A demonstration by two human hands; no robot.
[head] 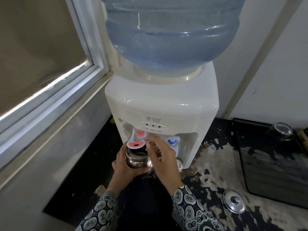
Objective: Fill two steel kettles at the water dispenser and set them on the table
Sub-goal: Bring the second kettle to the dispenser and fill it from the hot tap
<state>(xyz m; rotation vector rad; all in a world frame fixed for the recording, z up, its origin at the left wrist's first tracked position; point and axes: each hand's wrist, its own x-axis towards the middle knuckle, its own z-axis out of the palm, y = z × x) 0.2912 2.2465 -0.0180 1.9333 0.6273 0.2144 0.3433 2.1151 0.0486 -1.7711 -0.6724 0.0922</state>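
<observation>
— One steel kettle [137, 160] in view, lid off, mouth open upward. Left hand [124, 165] wraps its body from the near and left side, fingers curled round the belly, holding it up under the red tap lever [136, 144].

— Second kettle?

— None visible. One steel lid [233, 201] lies flat, knob up, well to the right of the right hand [162, 157] and nearer the camera, on the worn black counter [208, 157].

— Right hand doing what?

— Reaching in just right of the kettle's mouth, thumb and forefinger tips at the right end of the red lever. Other fingers are curled loosely. Whether it pinches the lever or only pushes against it, cannot tell.

— Taps, counted?

— Two: one red, directly above the left hand; one blue tap [172, 142], just beyond and right of the right hand, untouched. Three small indicator dots sit above them on one white water dispenser [163, 104]. One blue water bottle [173, 30] sits inverted on top.

— Water running?

— Cannot tell; the lever hides the spout.

— Else?

— One clear glass [281, 131], upside down, on one dark tray [273, 164] far right of the right hand. One window [41, 55] far left of the left hand. Two patterned sleeves [188, 209].
</observation>
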